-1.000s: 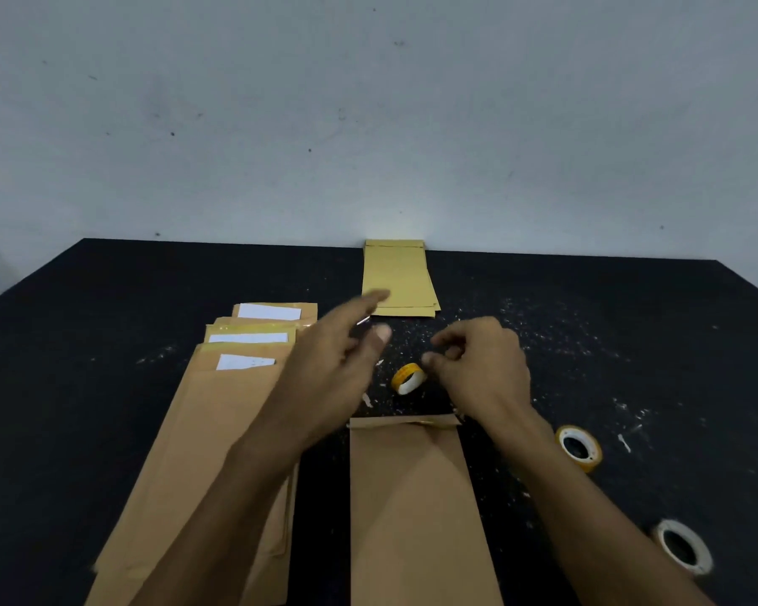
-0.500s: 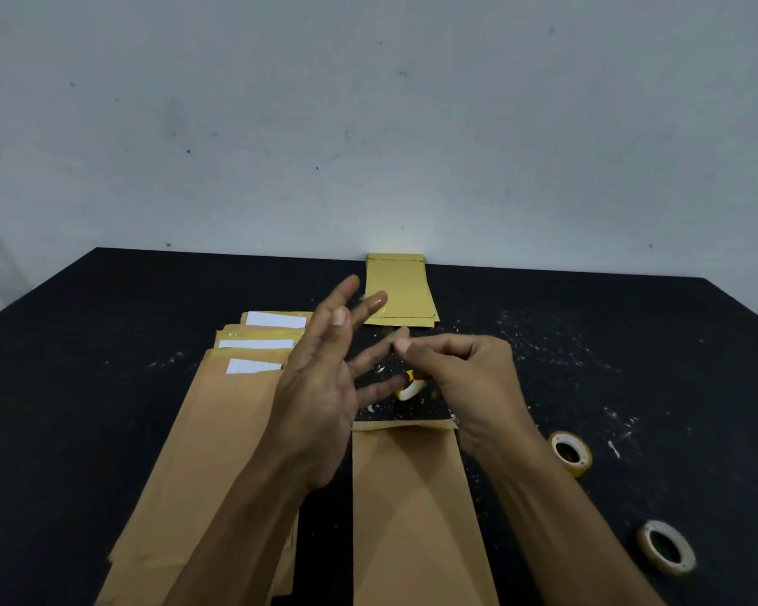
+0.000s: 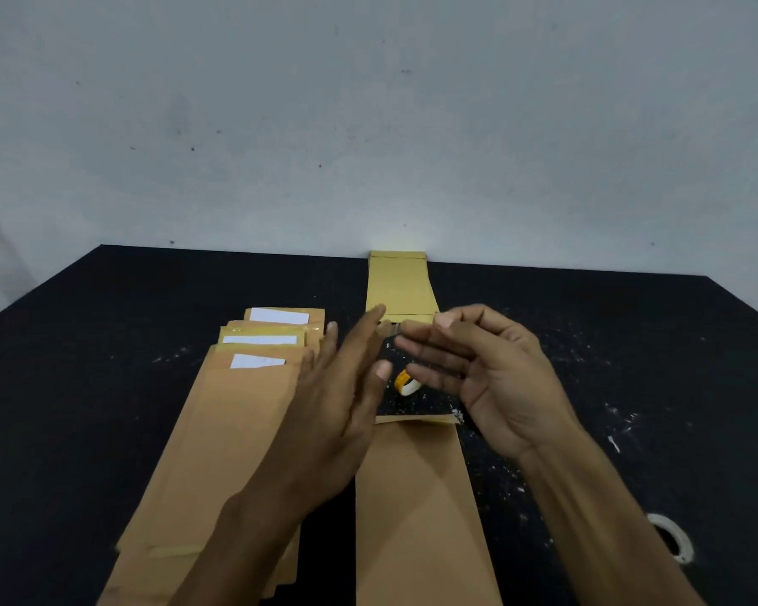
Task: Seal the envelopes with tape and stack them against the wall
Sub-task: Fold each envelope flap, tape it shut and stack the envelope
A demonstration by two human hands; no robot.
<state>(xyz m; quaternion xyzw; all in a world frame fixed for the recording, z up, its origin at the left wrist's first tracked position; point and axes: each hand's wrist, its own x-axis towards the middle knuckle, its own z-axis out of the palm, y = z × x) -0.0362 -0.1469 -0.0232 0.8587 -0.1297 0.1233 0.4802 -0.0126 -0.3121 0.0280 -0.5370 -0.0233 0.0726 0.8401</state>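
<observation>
Two hands raised over black table (image 3: pixel 106 387), left hand (image 3: pixel 338 400) flat, fingers straight, right hand (image 3: pixel 486 373) relaxed, empty, envelope (image 3: pixel 416 509) beneath, bottom edge cut off, yellow tape roll (image 3: pixel 405 382) partly hidden behind fingers, sealed stack (image 3: pixel 401 284) against wall, unsealed pile (image 3: pixel 219 430) left.
</observation>
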